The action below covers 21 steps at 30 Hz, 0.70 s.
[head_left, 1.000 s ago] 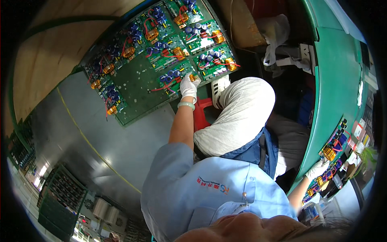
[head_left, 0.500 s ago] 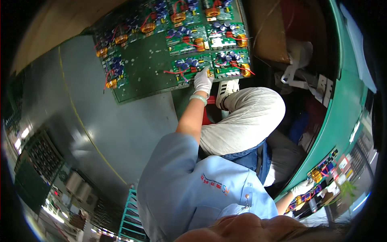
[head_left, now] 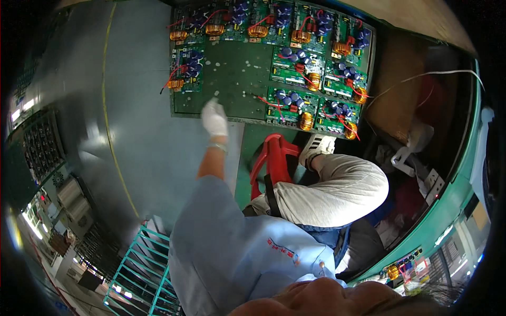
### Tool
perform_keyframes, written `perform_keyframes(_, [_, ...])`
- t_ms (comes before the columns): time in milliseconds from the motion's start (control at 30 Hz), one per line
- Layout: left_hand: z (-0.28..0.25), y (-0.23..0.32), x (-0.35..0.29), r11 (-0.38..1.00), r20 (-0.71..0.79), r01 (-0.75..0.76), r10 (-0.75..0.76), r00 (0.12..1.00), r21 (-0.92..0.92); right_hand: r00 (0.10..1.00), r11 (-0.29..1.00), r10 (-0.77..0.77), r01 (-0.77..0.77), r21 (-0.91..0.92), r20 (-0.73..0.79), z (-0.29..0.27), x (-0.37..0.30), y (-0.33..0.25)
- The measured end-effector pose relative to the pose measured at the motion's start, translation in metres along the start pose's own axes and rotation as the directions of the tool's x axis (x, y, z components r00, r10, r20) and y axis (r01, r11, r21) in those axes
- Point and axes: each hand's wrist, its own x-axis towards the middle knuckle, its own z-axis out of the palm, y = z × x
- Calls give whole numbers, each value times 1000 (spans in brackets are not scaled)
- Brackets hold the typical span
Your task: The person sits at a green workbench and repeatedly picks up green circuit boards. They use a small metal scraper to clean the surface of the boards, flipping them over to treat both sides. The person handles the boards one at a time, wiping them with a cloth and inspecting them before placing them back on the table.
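My left hand (head_left: 215, 120), in a white glove, is over the near edge of a dark green board tray (head_left: 232, 71). Its fingers point away from me, a little blurred, with nothing visible in them. Several green circuit boards with copper coils, dark capacitors and red wires stand on the tray. The nearest one to the right of this hand is a circuit board (head_left: 290, 108), apart from it. At the lower right, a scrap of white glove on my right hand (head_left: 375, 277) shows beside another circuit board (head_left: 394, 271); its fingers are hidden.
A red plastic stool (head_left: 274, 158) stands below the tray, near my bent leg (head_left: 337, 184). The grey floor (head_left: 153, 137) carries a yellow line at left. A teal wire rack (head_left: 142, 258) is at lower left. A green bench edge (head_left: 448, 200) and power strip (head_left: 433, 181) are right.
My left hand has left the coil of a near board and moved left to the tray's bare part. The view has shifted, and my right hand is now mostly out of sight.
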Motion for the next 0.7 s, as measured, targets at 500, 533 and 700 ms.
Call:
perform_keyframes(500, [-58,-42,197,469,395,-301,-114,912,831,986,988,147,-142,-69,80,-3,-4,21])
perform_keyframes(533, [-58,-48,192,476,374,-298,-70,925,828,986,988,145,-139,-73,87,-4,-2,27])
perform_keyframes(700, [-55,-8,150,717,544,-451,119,830,531,985,985,156,-149,-85,79,-1,-11,40])
